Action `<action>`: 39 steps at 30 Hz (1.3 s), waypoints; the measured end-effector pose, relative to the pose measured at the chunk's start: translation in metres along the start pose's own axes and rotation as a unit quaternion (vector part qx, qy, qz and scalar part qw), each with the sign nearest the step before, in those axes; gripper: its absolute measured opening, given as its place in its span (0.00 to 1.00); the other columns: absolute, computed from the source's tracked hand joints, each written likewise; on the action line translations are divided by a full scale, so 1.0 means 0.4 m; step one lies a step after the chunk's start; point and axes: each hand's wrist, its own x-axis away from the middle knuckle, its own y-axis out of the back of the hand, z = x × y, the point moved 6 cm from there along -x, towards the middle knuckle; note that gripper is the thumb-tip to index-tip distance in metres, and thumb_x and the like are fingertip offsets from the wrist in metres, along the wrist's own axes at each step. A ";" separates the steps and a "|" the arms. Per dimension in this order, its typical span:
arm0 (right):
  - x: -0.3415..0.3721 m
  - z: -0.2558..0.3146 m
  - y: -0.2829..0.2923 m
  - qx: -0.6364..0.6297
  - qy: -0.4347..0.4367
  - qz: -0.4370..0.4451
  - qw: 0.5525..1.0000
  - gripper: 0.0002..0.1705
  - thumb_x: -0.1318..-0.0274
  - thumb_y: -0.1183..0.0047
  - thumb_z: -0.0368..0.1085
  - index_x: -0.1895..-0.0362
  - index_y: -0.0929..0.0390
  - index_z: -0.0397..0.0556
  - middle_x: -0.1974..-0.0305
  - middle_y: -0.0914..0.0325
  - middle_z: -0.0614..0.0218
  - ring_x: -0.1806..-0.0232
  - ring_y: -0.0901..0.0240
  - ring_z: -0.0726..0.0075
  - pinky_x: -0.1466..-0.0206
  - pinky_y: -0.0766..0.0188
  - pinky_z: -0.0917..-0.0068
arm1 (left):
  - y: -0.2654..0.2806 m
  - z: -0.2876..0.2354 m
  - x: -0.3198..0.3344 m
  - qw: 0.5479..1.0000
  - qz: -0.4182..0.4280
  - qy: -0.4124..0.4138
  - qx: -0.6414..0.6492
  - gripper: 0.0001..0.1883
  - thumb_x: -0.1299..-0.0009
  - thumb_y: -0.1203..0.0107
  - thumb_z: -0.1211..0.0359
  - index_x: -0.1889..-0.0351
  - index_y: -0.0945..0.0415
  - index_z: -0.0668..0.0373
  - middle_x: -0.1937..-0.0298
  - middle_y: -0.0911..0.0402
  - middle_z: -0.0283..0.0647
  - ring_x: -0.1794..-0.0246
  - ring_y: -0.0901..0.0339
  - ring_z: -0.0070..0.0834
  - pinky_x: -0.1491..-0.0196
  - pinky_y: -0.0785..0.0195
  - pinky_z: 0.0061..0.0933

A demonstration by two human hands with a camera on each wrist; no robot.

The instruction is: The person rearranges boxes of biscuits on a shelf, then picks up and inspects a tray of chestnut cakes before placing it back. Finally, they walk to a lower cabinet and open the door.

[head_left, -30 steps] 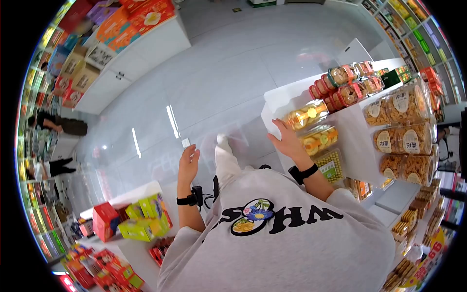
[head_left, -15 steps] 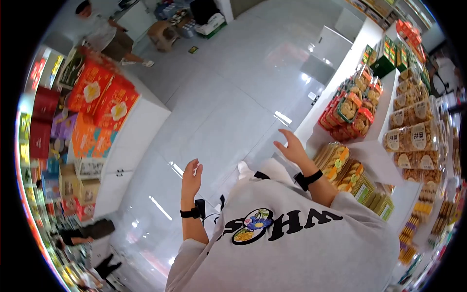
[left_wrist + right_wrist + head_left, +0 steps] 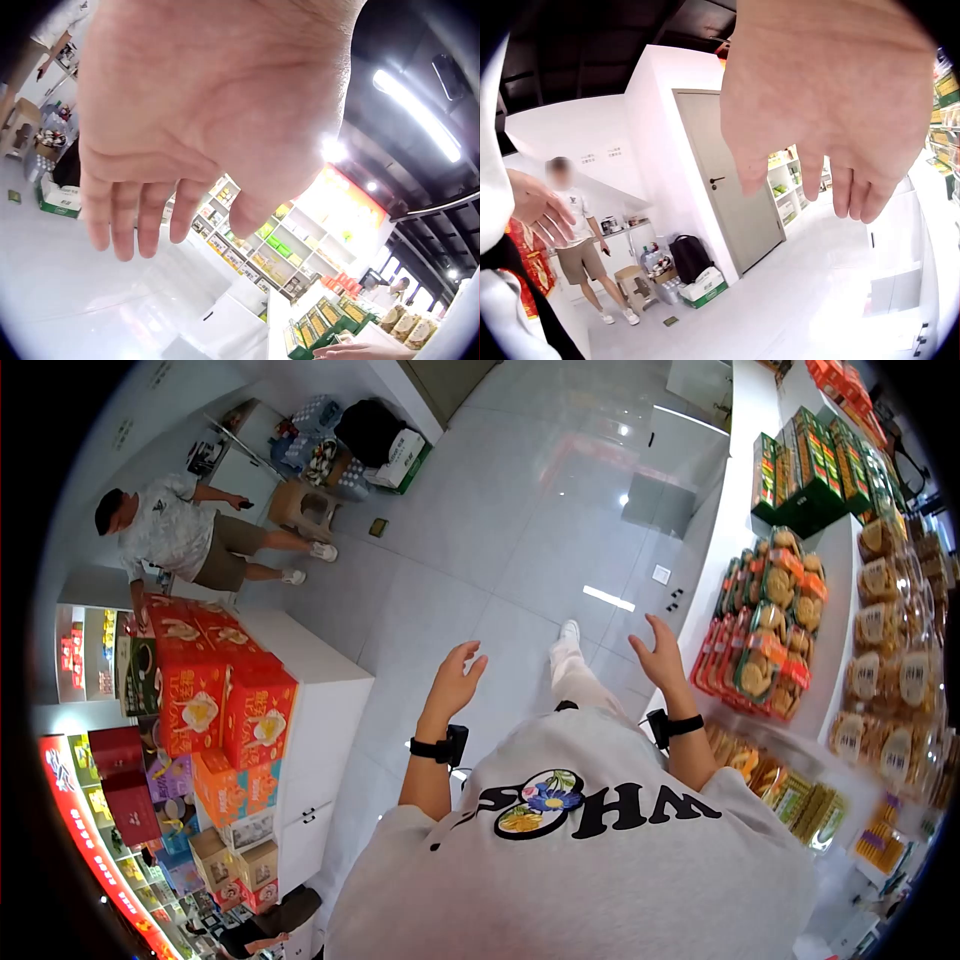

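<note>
Both hands are held out in front of the body over the floor, empty. In the head view my left hand (image 3: 456,678) hangs near the middle, fingers loosely extended, touching nothing. My right hand (image 3: 660,653) is to its right with thumb and fingers spread, close to the shelf (image 3: 700,590) but apart from it. The left wrist view shows the left palm (image 3: 210,97) with straight fingers. In the right wrist view the right palm (image 3: 832,82) faces the camera, its fingers straight and holding nothing. Packed cookies (image 3: 765,630) stand on the shelf nearest the right hand.
A person (image 3: 185,530) stands at the upper left behind red gift boxes (image 3: 195,695) on a white cabinet (image 3: 325,730). A stool (image 3: 300,510), a green-and-white carton (image 3: 402,460) and a door (image 3: 735,172) lie farther off. Green boxes (image 3: 805,470) are at the upper right.
The view has turned and moved along the aisle; the red gift boxes and the standing person appear closer. Both hands remain raised and empty, the right one now away from the food packs.
</note>
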 end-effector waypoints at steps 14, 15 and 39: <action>-0.729 0.039 0.217 -0.053 -0.073 -0.055 0.994 0.33 0.43 0.40 0.47 0.39 0.31 0.40 0.40 0.29 0.47 0.37 0.33 0.46 0.35 0.37 0.61 | 0.079 -0.290 -0.892 0.999 0.033 -0.032 0.017 0.19 0.26 0.48 0.63 0.42 0.28 0.65 0.45 0.21 0.45 0.45 0.24 0.32 0.43 0.32 0.30; -0.774 0.036 0.218 -0.048 -0.072 -0.056 0.995 0.34 0.43 0.40 0.47 0.39 0.31 0.40 0.40 0.29 0.48 0.37 0.33 0.46 0.35 0.37 0.61 | 0.076 -0.297 -0.956 0.998 0.045 -0.032 0.021 0.19 0.26 0.48 0.63 0.42 0.28 0.65 0.45 0.21 0.45 0.45 0.24 0.32 0.43 0.32 0.30; -2.180 -0.227 0.447 -0.003 -0.227 -0.100 0.969 0.36 0.44 0.41 0.50 0.38 0.31 0.39 0.39 0.30 0.46 0.36 0.35 0.45 0.34 0.38 0.60 | -0.033 -0.965 -2.635 0.984 0.150 -0.093 -0.034 0.23 0.28 0.46 0.60 0.40 0.29 0.63 0.41 0.24 0.49 0.39 0.27 0.39 0.40 0.35 0.35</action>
